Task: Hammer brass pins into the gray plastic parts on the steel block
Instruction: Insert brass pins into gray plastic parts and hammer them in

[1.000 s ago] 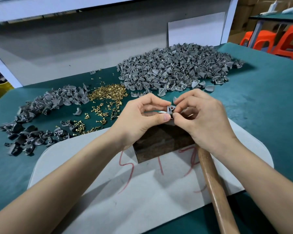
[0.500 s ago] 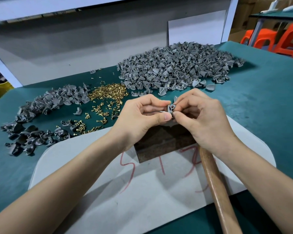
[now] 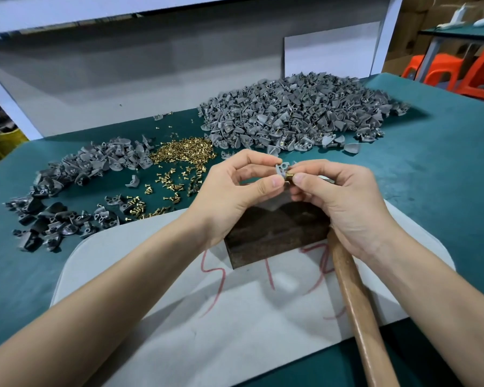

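Brass pin (image 3: 289, 177) pinched in our right hand (image 3: 344, 202), gray plastic part (image 3: 281, 169) pinched in our left hand (image 3: 235, 191), both over the steel block (image 3: 274, 233). We judge we're seating the pin before striking. The hammer handle (image 3: 355, 303) lies under the right wrist, within reach.

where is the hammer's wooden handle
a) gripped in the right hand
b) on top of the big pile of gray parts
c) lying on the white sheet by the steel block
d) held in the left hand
c: the wooden handle lies on the white sheet beside the steel block, while the right hand pinches a brass pin and the left hand holds a gray part.
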Demonstrator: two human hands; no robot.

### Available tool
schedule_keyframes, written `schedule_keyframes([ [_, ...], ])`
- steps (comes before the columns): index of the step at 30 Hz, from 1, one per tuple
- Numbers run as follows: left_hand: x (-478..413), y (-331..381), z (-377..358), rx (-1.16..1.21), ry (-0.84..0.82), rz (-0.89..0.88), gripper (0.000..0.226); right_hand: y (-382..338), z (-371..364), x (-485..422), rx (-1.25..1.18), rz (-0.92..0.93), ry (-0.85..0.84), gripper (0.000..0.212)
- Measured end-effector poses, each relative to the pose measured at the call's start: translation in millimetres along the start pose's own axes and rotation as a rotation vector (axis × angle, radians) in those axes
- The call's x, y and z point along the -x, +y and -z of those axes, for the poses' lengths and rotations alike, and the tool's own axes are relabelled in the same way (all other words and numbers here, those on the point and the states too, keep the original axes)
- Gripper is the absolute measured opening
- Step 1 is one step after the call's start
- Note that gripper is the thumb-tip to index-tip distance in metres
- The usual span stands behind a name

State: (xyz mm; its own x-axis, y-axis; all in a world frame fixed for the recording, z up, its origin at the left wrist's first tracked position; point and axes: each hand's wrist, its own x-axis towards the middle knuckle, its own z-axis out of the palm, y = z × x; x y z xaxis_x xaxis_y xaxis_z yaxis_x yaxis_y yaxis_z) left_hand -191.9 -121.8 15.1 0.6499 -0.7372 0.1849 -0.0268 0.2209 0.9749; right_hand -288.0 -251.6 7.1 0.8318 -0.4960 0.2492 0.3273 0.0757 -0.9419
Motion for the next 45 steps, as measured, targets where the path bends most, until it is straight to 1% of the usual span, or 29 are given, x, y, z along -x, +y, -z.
schedule_keyframes([
  [8, 1, 1, -3, -0.005, -0.003, -0.007, 0.026, -1, 0, 0, 0.019, -0.022, 0.010, 0.020],
  [18, 1, 1, -2, 0.008, -0.011, 0.005, 0.027, -1, 3, -1, 0.008, -0.021, -0.017, 0.020],
  [21, 2, 2, -2, -0.033, -0.016, -0.006, 0.027, 0, 2, -1, 0.032, -0.010, 0.001, 0.019],
  [29, 5, 4, -6, -0.219, 0.013, -0.059, 0.027, 1, -5, 1, 0.183, 0.049, 0.085, 0.026],
  [37, 5, 4, -7, -0.226, -0.009, -0.053, 0.025, 3, -6, 3, 0.263, 0.091, 0.121, 0.025],
  [45, 5, 4, -7, -0.223, -0.008, -0.047, 0.026, 1, -7, 2, 0.221, 0.086, 0.088, 0.025],
])
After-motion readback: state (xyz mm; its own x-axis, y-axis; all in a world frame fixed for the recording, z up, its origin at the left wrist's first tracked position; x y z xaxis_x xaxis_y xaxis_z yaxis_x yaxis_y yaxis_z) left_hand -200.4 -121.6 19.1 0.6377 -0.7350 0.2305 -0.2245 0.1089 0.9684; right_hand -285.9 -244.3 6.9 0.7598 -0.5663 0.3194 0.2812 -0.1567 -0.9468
